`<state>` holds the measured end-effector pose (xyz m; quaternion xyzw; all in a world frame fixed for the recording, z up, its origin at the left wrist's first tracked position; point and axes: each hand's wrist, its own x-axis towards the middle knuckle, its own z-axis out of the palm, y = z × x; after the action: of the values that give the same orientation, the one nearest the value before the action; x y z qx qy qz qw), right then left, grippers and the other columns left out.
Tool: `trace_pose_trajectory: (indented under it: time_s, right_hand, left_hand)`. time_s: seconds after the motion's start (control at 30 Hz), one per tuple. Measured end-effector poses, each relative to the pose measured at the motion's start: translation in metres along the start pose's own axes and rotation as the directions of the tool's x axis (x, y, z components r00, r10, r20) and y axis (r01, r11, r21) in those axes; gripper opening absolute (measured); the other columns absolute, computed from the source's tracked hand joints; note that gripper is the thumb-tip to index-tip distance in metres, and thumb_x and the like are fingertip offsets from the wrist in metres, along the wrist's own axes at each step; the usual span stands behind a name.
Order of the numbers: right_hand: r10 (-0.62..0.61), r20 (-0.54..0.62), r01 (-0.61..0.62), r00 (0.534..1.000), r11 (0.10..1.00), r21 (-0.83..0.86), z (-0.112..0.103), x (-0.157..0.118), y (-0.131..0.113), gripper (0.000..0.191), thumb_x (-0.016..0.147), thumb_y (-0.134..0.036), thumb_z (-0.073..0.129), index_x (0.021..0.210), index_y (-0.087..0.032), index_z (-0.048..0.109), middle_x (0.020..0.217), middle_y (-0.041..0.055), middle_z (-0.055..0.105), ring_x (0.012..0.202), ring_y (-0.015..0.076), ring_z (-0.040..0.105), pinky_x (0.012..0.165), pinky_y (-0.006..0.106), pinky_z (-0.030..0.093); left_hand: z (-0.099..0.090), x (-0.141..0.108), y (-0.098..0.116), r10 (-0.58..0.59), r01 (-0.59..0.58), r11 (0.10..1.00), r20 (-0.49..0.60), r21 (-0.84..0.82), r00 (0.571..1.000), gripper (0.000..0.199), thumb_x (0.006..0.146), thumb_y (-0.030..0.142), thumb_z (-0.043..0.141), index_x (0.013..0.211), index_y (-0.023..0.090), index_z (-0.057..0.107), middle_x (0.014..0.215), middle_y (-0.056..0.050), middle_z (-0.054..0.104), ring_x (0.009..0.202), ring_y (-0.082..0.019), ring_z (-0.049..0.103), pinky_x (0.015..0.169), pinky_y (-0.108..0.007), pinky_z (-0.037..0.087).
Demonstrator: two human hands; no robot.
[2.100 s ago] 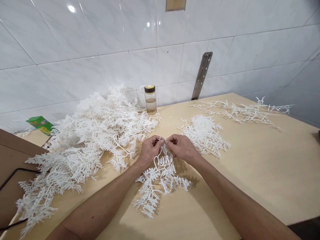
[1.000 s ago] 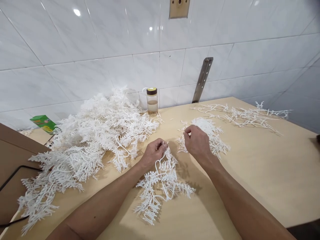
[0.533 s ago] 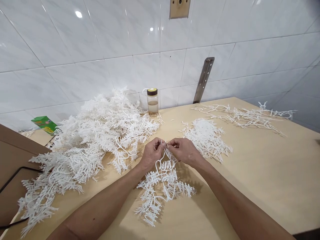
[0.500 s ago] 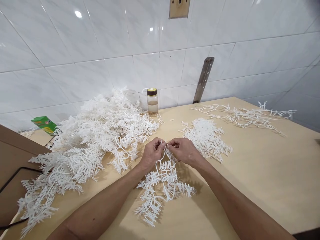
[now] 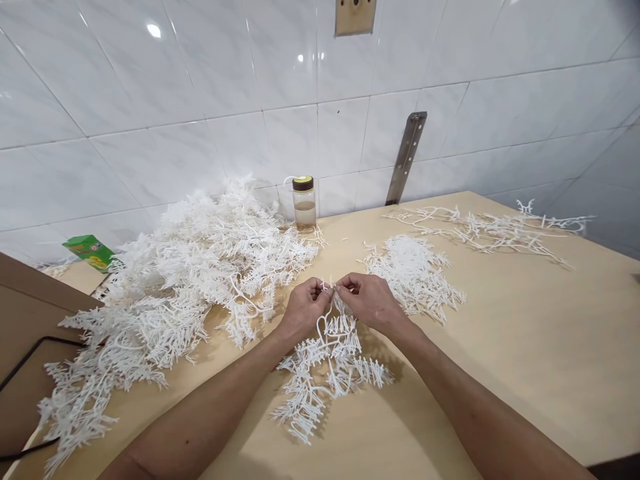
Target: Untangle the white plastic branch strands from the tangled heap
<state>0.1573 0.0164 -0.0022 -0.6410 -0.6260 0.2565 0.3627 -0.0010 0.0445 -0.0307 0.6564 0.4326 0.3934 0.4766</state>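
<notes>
My left hand (image 5: 305,308) pinches the stem end of a white plastic foliage branch (image 5: 327,373) at the middle of the table. Thumb to thumb with it, my right hand (image 5: 369,299) also closes its fingertips on the top of this branch. Its leafy sprigs hang from between the hands down toward me and lie over the tabletop. Just behind my right hand is a small heap of loose white sprigs (image 5: 413,273). A large pile of white plastic foliage (image 5: 200,267) spreads to the left of my left hand.
Bare white stems (image 5: 490,230) lie at the back right of the wooden table (image 5: 540,333). A capped bottle (image 5: 305,203) with liquid stands against the tiled wall. A metal bracket (image 5: 407,159) leans there. At left are a green box (image 5: 90,251) and a brown cardboard box (image 5: 35,327).
The hanging branch has shifted slightly up and right, and white tips now show above my fingertips. Both hands stay pinched together in nearly the same place.
</notes>
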Motion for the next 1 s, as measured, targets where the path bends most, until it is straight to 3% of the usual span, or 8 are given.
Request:
trace_pose_trajectory:
  time_s: [0.3,0.53,0.63,0.73,0.83,1.0]
  right_hand:
    - [-0.051,0.038,0.058,0.998,0.975,-0.213,0.004,-0.003,-0.004,0.018,0.081,-0.019,0.057,0.071,-0.020,0.072,0.067,0.0000,0.071,0.061,0.0145,0.061,0.061,0.025,0.042]
    - [-0.203,-0.017,0.178,0.979,0.891,-0.417,0.010,-0.001,-0.006,0.019,0.088,-0.016,0.052,0.078,-0.017,0.069,0.081,0.0064,0.072,0.068,0.0153,0.061,0.064,0.026,0.040]
    - [-0.067,-0.045,0.051,0.997,0.958,-0.283,0.008,-0.001,-0.009,0.014,0.082,-0.017,0.055,0.073,-0.017,0.065,0.077,0.0047,0.071,0.067,0.0154,0.062,0.060,0.025,0.043]
    - [0.105,0.087,-0.106,0.991,0.994,-0.003,0.004,0.000,-0.007,0.013,0.078,-0.020,0.055,0.066,-0.019,0.061,0.060,0.0004,0.065,0.051,0.0134,0.059,0.050,0.023,0.044]
    - [0.100,0.204,-0.146,0.974,0.963,0.225,0.003,0.001,0.001,0.019,0.080,-0.027,0.055,0.063,-0.019,0.058,0.047,-0.0035,0.056,0.041,0.0120,0.054,0.045,0.023,0.046]
    - [0.101,0.166,-0.148,0.981,0.942,0.302,0.005,0.004,0.011,0.020,0.081,-0.035,0.059,0.072,-0.018,0.064,0.046,-0.0039,0.057,0.040,0.0120,0.055,0.044,0.022,0.047]
  left_hand:
    - [0.001,-0.003,0.008,0.105,-0.126,0.928,0.077,0.350,0.991,0.025,0.090,0.028,0.042,0.068,0.021,0.034,0.059,0.006,0.036,0.058,-0.011,0.034,0.057,-0.026,0.026]
    - [0.001,0.002,0.007,0.081,-0.098,0.951,0.067,0.293,0.994,0.020,0.087,0.025,0.039,0.068,0.020,0.036,0.063,0.005,0.038,0.062,-0.011,0.037,0.059,-0.026,0.029]
    - [0.000,0.001,0.008,0.118,-0.123,0.952,0.034,0.279,0.992,0.022,0.086,0.025,0.041,0.067,0.021,0.033,0.061,0.006,0.033,0.059,-0.011,0.032,0.057,-0.025,0.026]
    - [-0.004,-0.001,0.011,0.123,-0.123,0.955,0.018,0.268,0.992,0.024,0.088,0.030,0.044,0.067,0.021,0.035,0.061,0.006,0.033,0.058,-0.010,0.032,0.055,-0.025,0.026]
    - [-0.009,-0.003,0.013,0.078,-0.079,0.971,0.014,0.226,0.997,0.026,0.090,0.038,0.047,0.071,0.020,0.041,0.063,0.006,0.038,0.058,-0.010,0.035,0.055,-0.025,0.028]
    - [-0.010,-0.003,0.013,0.071,-0.076,0.990,0.045,0.120,0.996,0.031,0.089,0.044,0.051,0.073,0.018,0.050,0.065,0.004,0.044,0.060,-0.011,0.041,0.056,-0.024,0.032]
